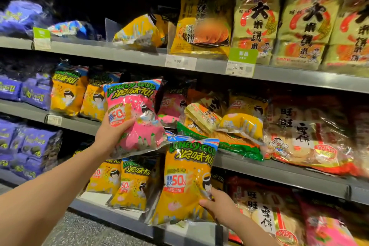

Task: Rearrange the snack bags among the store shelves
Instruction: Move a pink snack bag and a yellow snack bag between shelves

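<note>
My left hand (111, 136) grips a pink snack bag (133, 118) from below, holding it upright in front of the middle shelf (279, 168). My right hand (217, 205) holds a yellow snack bag (185, 181) by its lower right edge, in front of the bottom shelf (127, 217). The yellow bag's top sits just under the pink bag's lower corner. More yellow bags (69, 94) stand on the middle shelf to the left, and another pink bag (172, 104) stands behind the one I hold.
Purple bags (32, 92) fill the left ends of the shelves. Large rice cracker packs (257, 18) stand on the top shelf at right, with price tags (239, 66) on its edge. Tumbled yellow and green packs (225, 126) lie on the middle shelf. Speckled floor (89, 231) shows below.
</note>
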Tool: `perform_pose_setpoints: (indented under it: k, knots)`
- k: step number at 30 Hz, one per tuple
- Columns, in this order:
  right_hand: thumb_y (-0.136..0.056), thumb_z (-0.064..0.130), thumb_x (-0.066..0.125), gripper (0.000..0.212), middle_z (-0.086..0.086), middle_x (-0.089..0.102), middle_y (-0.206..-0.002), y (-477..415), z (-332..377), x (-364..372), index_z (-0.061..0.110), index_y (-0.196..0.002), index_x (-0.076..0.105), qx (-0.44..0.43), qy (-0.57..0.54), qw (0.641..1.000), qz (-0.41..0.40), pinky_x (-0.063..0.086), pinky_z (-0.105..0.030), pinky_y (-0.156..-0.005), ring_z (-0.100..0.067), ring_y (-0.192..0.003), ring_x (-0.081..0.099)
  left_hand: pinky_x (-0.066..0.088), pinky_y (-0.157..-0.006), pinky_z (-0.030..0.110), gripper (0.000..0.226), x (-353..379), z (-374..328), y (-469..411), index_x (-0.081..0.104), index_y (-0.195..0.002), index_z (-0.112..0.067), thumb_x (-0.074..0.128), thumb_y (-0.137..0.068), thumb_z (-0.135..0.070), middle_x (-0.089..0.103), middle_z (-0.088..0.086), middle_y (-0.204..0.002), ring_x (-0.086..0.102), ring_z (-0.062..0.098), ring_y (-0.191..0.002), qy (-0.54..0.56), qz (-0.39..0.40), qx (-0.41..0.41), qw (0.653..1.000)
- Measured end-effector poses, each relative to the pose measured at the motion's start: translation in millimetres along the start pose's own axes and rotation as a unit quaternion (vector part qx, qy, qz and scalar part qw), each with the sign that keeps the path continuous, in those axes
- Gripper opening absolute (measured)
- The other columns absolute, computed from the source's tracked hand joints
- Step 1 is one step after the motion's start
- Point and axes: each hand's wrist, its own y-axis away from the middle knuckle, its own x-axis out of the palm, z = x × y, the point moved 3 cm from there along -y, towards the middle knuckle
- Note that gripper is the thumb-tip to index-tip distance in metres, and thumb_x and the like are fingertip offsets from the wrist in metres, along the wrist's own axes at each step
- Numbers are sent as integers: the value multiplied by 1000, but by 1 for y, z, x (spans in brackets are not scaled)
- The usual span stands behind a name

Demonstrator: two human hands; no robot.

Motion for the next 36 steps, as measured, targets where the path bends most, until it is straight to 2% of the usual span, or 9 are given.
perform_pose_setpoints:
  k: [3,5,8,13,17,22,28,32,36]
  knots:
    - [-88,34,60,38,-9,63,-118,-3,-6,-9,11,-119,56,-1,-12,999,-47,43,-35,-95,-22,-109,57,52,-84,40,72,2,1,-15,45,-127,-32,80,-65,-45,62,0,-109,61,24,-101,-10,11,1,1000]
    - [-89,32,60,31,-9,63,-111,-4,-3,-18,10,-111,57,3,-39,996,-76,43,-30,-86,-19,-103,58,50,-78,36,72,8,1,-21,43,-128,-32,80,-67,-44,62,0,-110,60,23,-101,-33,12,5,999]
    - [-92,30,56,10,4,54,-83,-6,14,-37,25,-85,51,-20,-66,991,-118,36,-20,-67,-5,-77,49,48,-77,35,76,29,-1,-29,42,-129,-32,79,-65,-46,60,1,-111,58,24,-100,-48,24,19,998]
    - [-93,33,54,16,-3,51,-81,-19,33,-69,20,-84,49,-43,-74,979,-185,36,-30,-67,-12,-74,48,51,-86,42,95,70,-11,-46,29,-139,-32,78,-61,-55,56,1,-115,56,24,-101,-69,40,24,997]
    - [-91,35,56,24,-7,61,-109,-31,29,-79,16,-106,55,-31,-46,981,-188,42,-34,-82,-20,-97,56,46,-80,36,78,85,-15,-59,34,-136,-21,77,-73,-37,51,-1,-106,53,21,-94,-85,44,39,995]
    - [-89,27,62,37,4,57,-117,-39,23,-79,27,-123,47,-33,-35,982,-184,40,-26,-93,-13,-114,53,55,-84,46,58,88,4,-87,47,-126,-21,75,-77,-31,62,3,-105,63,23,-93,-42,85,10,995]
    - [-90,29,60,52,2,46,-140,-47,23,-85,27,-136,36,-38,1,988,-152,32,-15,-96,-8,-125,44,52,-71,36,37,111,23,-102,49,-128,-21,56,-93,-24,65,8,-104,62,22,-82,-28,117,7,993]
    - [-79,52,62,75,14,39,-137,-48,25,-86,32,-140,25,-52,-5,987,-150,26,-13,-102,4,-120,33,45,-61,29,29,120,32,-111,46,-127,-18,43,-98,-24,57,8,-96,53,18,-73,-81,112,6,990]
    - [-89,29,60,61,24,35,-129,-50,24,-85,39,-134,20,-57,-9,985,-161,25,-10,-99,5,-122,34,37,-71,33,32,132,35,-119,45,-127,-6,39,-99,-19,59,17,-107,51,26,-87,-225,86,63,969]
